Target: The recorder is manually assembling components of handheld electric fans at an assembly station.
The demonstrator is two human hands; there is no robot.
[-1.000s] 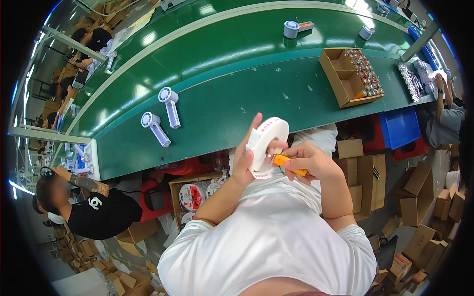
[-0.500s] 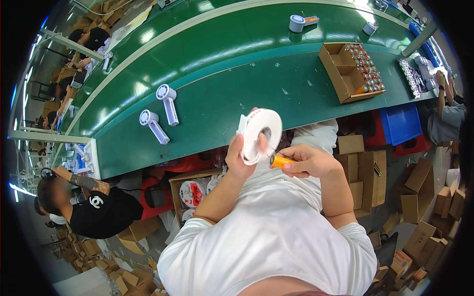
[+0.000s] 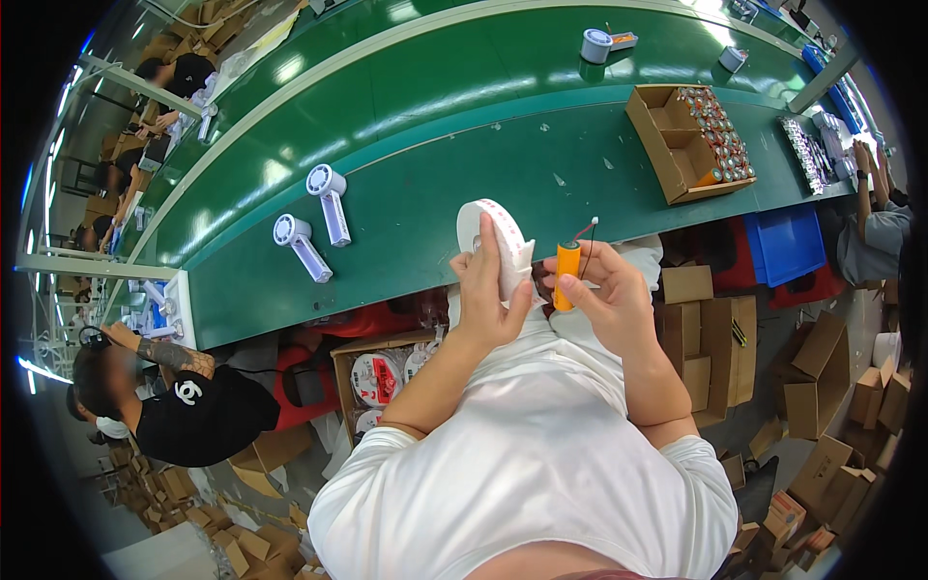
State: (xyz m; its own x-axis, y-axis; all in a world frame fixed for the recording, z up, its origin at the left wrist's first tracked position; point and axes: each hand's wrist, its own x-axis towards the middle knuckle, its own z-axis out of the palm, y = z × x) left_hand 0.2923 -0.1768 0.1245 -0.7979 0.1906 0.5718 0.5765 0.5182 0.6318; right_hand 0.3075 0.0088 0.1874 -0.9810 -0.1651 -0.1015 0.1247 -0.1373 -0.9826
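Observation:
My left hand grips a white roll of tape, fingers over its flat side and thumb near the lower edge. A loose tape end sticks out at the roll's right side. Just to the right, my right hand pinches an orange cylindrical battery between thumb and fingers. The battery stands nearly upright, with thin red and black wires and a small white connector at the top. Roll and battery are apart, both held over my lap by the bench's front edge.
Two white handheld fans lie on the green bench at left. A cardboard box of batteries stands at right. Beyond, another fan housing rides the green belt. A blue bin sits below right. A co-worker sits at left.
The tape roll has turned from facing me to nearly edge-on, in my left hand. My right hand has tipped the battery upright and raised it, bringing its wires into view.

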